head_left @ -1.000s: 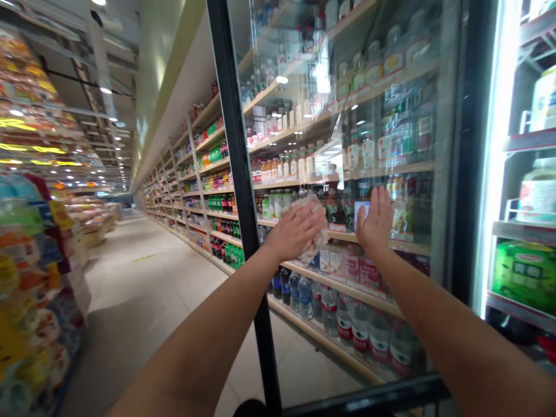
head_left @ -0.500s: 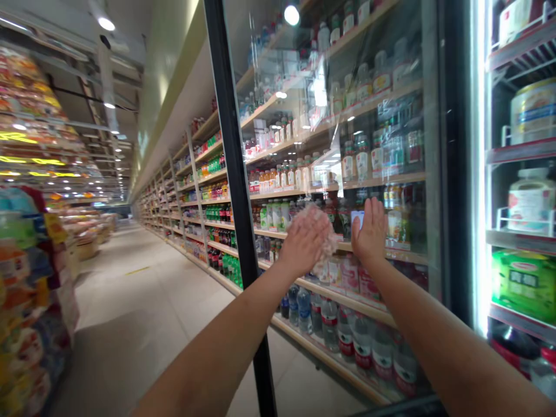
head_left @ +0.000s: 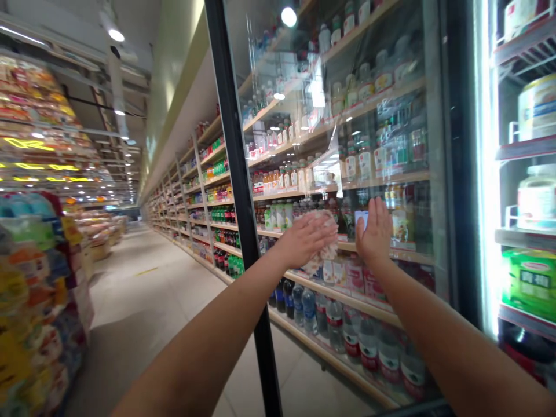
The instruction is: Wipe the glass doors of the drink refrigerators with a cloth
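Note:
A glass door (head_left: 299, 52) with a black frame (head_left: 243, 191) stands open in front of me. My left hand (head_left: 306, 240) holds a pale, crumpled cloth (head_left: 329, 249) flat against the pane, its fingers stretched over the cloth and pointing right. Just to its right, my right hand (head_left: 374, 234) rests on the glass with fingers up and nothing held. A small pale-blue rectangle (head_left: 360, 219) shows beside the right thumb; I cannot tell whether it is a sticker or a reflection.
Behind the glass run wooden shelves (head_left: 304, 279) of bottles. At right is a lit cooler with wire shelves, tubs and a green pack (head_left: 530, 278). An aisle floor (head_left: 143, 301) stretches away at left, past a stack of colourful packages (head_left: 35, 289).
My left hand has turned with the cloth, its fingers now pointing more to the right. The right hand keeps its place on the glass. The whole view has shifted slightly.

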The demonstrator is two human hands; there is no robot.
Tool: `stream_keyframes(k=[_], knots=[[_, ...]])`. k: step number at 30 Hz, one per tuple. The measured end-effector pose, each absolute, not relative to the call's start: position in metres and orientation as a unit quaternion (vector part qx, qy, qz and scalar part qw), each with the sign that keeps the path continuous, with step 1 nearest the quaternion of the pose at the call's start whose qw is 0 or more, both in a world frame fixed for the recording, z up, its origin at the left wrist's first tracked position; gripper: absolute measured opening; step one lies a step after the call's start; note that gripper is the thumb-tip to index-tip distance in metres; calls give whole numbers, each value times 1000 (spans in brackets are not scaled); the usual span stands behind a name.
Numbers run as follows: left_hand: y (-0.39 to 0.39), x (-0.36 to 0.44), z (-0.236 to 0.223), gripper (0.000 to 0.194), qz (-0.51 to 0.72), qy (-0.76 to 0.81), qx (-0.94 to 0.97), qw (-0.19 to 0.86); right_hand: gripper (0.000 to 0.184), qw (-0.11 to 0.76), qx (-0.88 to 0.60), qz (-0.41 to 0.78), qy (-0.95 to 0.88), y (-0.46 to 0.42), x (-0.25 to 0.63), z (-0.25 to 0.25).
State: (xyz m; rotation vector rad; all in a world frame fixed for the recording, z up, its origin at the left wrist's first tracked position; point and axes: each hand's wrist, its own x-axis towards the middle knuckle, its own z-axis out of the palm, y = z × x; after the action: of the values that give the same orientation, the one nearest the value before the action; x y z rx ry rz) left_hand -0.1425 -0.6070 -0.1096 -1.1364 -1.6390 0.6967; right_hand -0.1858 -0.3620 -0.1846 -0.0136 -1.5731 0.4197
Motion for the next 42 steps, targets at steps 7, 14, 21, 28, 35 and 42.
stream_keyframes(k=[7, 14, 21, 28, 35, 42], knots=[[-603, -135, -106, 62, 152, -725, -263, 618, 61, 698, 2, 188, -691, -362, -184, -185], [-607, -134, -120, 55, 319, -656, -445, 520, 62, 710, 11, 188, -679, -362, -185, -185], [-597, -133, -101, 58, 163, -706, -274, 632, 62, 714, 8, 176, -678, -363, -184, -186], [-597, -131, -115, 65, 184, -713, -288, 612, 63, 702, 17, 205, -682, -359, -180, -186], [-598, -137, -121, 69, 180, -711, -260, 628, 62, 649, 292, 196, -674, -413, -144, -155], [-600, -138, -121, 63, 94, -734, -122, 661, 68, 598, 353, 172, -698, -476, -135, -140]])
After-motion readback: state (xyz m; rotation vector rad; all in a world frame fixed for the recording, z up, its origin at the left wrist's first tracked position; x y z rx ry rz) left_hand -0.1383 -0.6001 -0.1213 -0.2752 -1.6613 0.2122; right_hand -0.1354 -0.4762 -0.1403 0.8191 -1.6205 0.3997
